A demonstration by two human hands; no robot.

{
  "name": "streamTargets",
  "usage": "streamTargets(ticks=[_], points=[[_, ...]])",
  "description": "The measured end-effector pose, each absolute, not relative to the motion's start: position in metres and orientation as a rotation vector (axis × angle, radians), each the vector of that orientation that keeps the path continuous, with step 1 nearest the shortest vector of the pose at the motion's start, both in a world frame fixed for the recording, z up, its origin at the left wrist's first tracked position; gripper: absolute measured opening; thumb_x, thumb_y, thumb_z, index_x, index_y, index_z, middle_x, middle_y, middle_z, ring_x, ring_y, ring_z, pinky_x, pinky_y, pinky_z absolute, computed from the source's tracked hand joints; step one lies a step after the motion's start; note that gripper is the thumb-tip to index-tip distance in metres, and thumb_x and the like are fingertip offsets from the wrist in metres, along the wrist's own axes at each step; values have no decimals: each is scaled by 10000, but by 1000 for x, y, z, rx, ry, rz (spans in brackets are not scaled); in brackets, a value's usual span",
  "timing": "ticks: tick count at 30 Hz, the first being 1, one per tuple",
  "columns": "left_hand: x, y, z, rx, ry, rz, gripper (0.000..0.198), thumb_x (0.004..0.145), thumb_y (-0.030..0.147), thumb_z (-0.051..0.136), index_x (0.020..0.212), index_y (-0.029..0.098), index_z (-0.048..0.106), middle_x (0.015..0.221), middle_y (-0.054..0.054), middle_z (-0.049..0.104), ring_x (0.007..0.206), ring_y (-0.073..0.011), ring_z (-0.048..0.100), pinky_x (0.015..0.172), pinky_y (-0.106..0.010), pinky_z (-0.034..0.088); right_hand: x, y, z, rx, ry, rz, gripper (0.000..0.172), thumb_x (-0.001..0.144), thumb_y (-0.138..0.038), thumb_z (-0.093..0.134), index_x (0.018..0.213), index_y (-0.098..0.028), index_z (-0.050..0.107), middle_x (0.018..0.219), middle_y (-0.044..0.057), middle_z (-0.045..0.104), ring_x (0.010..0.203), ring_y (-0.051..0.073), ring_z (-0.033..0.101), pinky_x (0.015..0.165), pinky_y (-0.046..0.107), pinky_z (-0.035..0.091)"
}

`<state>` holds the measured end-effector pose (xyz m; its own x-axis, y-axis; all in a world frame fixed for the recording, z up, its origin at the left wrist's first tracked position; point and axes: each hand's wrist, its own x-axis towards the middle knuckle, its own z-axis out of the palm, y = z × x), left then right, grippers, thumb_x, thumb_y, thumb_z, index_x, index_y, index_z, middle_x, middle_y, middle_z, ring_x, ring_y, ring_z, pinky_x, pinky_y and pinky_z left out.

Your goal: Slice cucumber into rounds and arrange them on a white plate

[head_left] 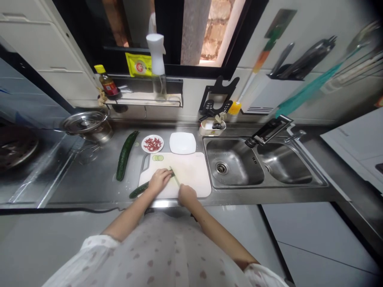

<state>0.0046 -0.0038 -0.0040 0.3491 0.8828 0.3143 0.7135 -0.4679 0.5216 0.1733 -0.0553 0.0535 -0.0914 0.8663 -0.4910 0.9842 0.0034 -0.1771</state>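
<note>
A dark green cucumber (139,190) lies slantwise over the lower left of the white cutting board (197,175). My left hand (160,179) is closed over it from above, so its middle part is hidden. In my right hand (187,195) is a knife (175,177), its narrow blade pointing away from me and standing right beside the cucumber's cut end. The fingers of this hand are wrapped round the handle, which they cover. Several pale cucumber slices (158,158) rest near the board's upper left corner.
Left of the board lies a whole cucumber (127,155). Behind it stand a small plate of chopped red and white pieces (152,144) and a white square plate (182,143). A double sink (236,175) adjoins on the right; a lidded steel pot (89,125) stands at the back left.
</note>
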Motion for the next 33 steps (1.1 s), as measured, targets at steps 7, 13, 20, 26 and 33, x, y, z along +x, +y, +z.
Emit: streamTargets(ticks=[7, 13, 20, 26, 33], points=[[5, -3, -4, 2311, 1422, 831, 236, 932, 274, 501, 1068, 220, 686, 989, -60, 664, 920, -184, 570, 840, -327, 470, 170, -52, 60, 1938, 1996, -719, 298, 912, -95, 361, 1097, -120, 594, 1000, 159, 683, 1003, 221, 653, 799, 288, 477], [3, -2, -7, 2319, 1410, 818, 243, 926, 271, 506, 1083, 225, 686, 1014, -61, 661, 938, -186, 568, 849, -328, 472, 161, -35, 56, 1968, 2025, -720, 309, 918, -104, 357, 1101, -126, 605, 1010, 161, 683, 1010, 211, 649, 797, 280, 467], [3, -3, -4, 2314, 1414, 835, 242, 925, 264, 507, 1084, 230, 686, 1019, -62, 659, 943, -186, 567, 859, -330, 473, 153, -19, 55, 2005, 2083, -718, 327, 918, -122, 354, 1114, -118, 616, 1041, 162, 687, 1002, 198, 645, 802, 271, 453], [4, -4, -7, 2324, 1420, 829, 240, 920, 259, 512, 1081, 227, 687, 1035, -62, 653, 958, -188, 562, 868, -331, 472, 157, -25, 57, 1998, 2054, -733, 328, 908, -112, 361, 1112, -126, 618, 1031, 153, 690, 997, 202, 650, 787, 270, 457], [5, -4, -8, 2321, 1434, 820, 227, 921, 257, 511, 1064, 236, 686, 1009, -54, 655, 939, -185, 563, 845, -323, 476, 167, -45, 55, 1988, 2003, -723, 293, 905, -108, 387, 1093, -134, 611, 995, 159, 690, 996, 211, 655, 788, 282, 465]])
